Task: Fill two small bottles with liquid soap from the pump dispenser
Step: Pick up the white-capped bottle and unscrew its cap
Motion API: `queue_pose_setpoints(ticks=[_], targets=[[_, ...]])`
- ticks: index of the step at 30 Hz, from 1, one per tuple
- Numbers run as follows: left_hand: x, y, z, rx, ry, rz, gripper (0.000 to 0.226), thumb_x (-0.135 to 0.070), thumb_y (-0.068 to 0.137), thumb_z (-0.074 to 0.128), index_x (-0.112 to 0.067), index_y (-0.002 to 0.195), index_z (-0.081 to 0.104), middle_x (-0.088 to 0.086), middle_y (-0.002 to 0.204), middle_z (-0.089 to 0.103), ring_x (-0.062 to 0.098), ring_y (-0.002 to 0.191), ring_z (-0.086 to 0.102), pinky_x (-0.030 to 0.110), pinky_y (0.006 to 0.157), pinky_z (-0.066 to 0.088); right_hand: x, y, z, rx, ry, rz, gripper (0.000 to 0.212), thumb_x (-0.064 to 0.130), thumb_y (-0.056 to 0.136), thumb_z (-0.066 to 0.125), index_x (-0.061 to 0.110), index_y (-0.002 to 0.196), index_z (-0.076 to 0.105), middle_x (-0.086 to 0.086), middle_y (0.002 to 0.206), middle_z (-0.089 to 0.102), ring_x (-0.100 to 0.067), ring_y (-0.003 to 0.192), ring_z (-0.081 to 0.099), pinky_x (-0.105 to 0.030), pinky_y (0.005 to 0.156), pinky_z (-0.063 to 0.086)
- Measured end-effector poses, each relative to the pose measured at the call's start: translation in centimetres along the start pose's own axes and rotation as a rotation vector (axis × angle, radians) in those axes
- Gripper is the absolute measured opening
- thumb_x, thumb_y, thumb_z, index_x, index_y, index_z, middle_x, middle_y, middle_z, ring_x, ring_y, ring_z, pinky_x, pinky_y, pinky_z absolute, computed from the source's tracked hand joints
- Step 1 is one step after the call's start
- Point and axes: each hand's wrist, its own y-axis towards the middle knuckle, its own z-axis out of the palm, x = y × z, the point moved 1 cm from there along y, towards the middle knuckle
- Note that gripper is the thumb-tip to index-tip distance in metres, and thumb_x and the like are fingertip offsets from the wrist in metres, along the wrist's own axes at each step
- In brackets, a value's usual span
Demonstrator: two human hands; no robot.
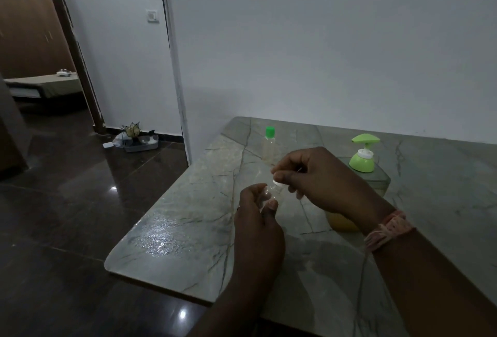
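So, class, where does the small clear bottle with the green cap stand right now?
In the head view, the small clear bottle with the green cap stands upright at the marble counter's far edge, left of the green pump dispenser, beyond both hands.

Single head-worn wide-angle view, looking forward and down from close above the bench (188, 229), which fills the lower right of the frame. Near enough to show both forearms entering from the bottom edge. Facing a white wall (322, 40) across the upper frame, with a doorway (40, 54) at upper left.
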Motion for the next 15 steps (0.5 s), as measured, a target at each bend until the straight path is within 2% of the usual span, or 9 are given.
queue_pose_setpoints(ticks=[3,6,8,11,13,15], targets=[[-0.1,0.0,-0.1,-0.013,-0.011,0.000,0.022,-0.018,0.103,0.050,-0.026,0.124,0.053,-0.012,0.117,0.062,0.001,0.110,0.058,0.014,0.085,0.043,-0.1,0.1,-0.3,0.044,0.088,-0.041,0.023,0.010,0.092,0.066,0.030,0.096,0.075,0.008,0.095,0.073,-0.010,0.077,0.070,-0.030,0.076,0.059],[-0.2,0.1,-0.1,-0.036,-0.044,0.001,0.021,-0.018,0.103,0.050,-0.026,0.123,0.054,-0.012,0.114,0.063,0.000,0.107,0.059,0.011,0.081,0.042,-0.9,0.4,0.2,-0.064,0.240,0.007,0.035,0.001,0.094,0.058,0.031,0.102,0.075,0.008,0.106,0.070,-0.010,0.086,0.070,-0.030,0.083,0.059],[-0.2,0.2,-0.2,-0.052,-0.059,-0.006,0.023,-0.015,0.103,0.052,-0.028,0.122,0.052,-0.011,0.115,0.063,0.001,0.108,0.060,0.010,0.081,0.042,-2.0,1.0,1.5,-0.143,0.192,0.117,0.032,0.003,0.094,0.054,0.027,0.104,0.073,0.003,0.104,0.070,-0.014,0.087,0.070,-0.036,0.084,0.058],[-0.2,0.1,-0.2,-0.065,-0.045,-0.014,0.032,-0.013,0.102,0.051,-0.030,0.129,0.049,-0.010,0.120,0.061,0.002,0.111,0.059,0.008,0.080,0.042,-4.0,1.8,4.0,-0.143,0.131,0.257,0.018,0.012,0.093,0.055,0.023,0.097,0.069,-0.003,0.095,0.070,-0.019,0.084,0.070,-0.044,0.085,0.058],[-0.1,0.1,-0.3,-0.077,-0.030,-0.009,0.035,-0.013,0.102,0.051,-0.029,0.133,0.048,-0.008,0.123,0.060,0.003,0.111,0.058,0.006,0.080,0.042,-5.0,2.2,4.9,-0.197,0.068,0.251,0.008,0.018,0.089,0.062,0.023,0.091,0.067,0.002,0.088,0.068,-0.017,0.082,0.068,-0.041,0.081,0.058],[-0.1,0.1,-0.2,-0.074,-0.026,-0.011,0.036,-0.014,0.103,0.051,-0.029,0.136,0.048,-0.006,0.125,0.060,0.004,0.114,0.058,0.008,0.081,0.042,-5.4,2.2,5.3,-0.245,-0.023,0.205,0.004,0.018,0.087,0.068,0.022,0.088,0.067,0.006,0.086,0.066,-0.011,0.080,0.064,-0.030,0.075,0.054]])
